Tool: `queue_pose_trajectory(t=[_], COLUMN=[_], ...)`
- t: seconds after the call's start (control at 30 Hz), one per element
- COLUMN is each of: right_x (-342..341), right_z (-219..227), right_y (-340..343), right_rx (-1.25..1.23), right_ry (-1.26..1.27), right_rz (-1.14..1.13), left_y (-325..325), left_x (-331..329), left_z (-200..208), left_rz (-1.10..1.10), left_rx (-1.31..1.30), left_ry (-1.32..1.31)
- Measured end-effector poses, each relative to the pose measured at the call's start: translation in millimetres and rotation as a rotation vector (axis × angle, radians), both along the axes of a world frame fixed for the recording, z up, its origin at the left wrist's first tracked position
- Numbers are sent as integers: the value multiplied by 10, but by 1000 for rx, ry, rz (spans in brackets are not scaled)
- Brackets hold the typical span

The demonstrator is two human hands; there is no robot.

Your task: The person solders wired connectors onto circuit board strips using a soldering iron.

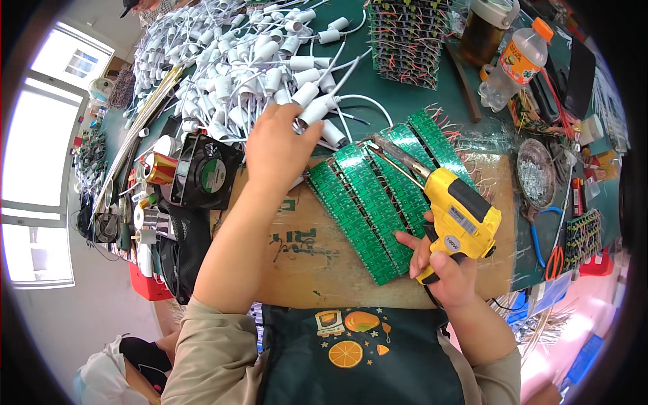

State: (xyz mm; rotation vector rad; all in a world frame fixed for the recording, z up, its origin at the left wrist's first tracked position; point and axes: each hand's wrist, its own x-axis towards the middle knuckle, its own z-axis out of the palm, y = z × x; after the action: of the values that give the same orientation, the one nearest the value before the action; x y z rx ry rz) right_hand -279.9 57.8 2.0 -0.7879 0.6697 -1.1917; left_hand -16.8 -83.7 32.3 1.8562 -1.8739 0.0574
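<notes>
Left hand (278, 143) reaches forward over the counter (412, 101), palm down, fingers and thumb clamped on a white lamp socket (317, 110). Right hand (451, 278), nearer the counter's near edge, wraps the handle of a yellow soldering gun (462, 209), angled forward-left above green circuit boards (368, 216).

a green-topped bench, crowded at its far edge.
on my feed, the bench (408, 101) carries a brown sheet (270, 290) at the near side, with green circuit boards (361, 209) lying across it; beyond, i see a heap of white lamp holders (223, 88) with cables, a black fan (210, 172) to the left, and rightward a clear bottle (516, 64), a round dish (520, 172) and blue-handled pliers (538, 243).
</notes>
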Motion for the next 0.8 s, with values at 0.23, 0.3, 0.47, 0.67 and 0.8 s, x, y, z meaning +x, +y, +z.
queue_pose_trajectory(t=[0.23,0.3,0.47,0.67,0.8], right_x=[-38,-12,33,17,27], right_z=[-15,33,8,58,114], right_y=[-26,-37,-53,-33,-13], right_rx=[-6,-10,18,10,10], right_ry=[8,-18,49,90,160], right_rz=[-24,-39,-70,-38,6], left_y=[440,632,1029,952,871], left_x=[268,537,432,175,230], left_z=[811,1018,932,248,-183], left_rz=[-241,-470,-461,-375,-416], left_rx=[-452,-565,-485,9,-90], left_ry=[972,986,541,167,55])
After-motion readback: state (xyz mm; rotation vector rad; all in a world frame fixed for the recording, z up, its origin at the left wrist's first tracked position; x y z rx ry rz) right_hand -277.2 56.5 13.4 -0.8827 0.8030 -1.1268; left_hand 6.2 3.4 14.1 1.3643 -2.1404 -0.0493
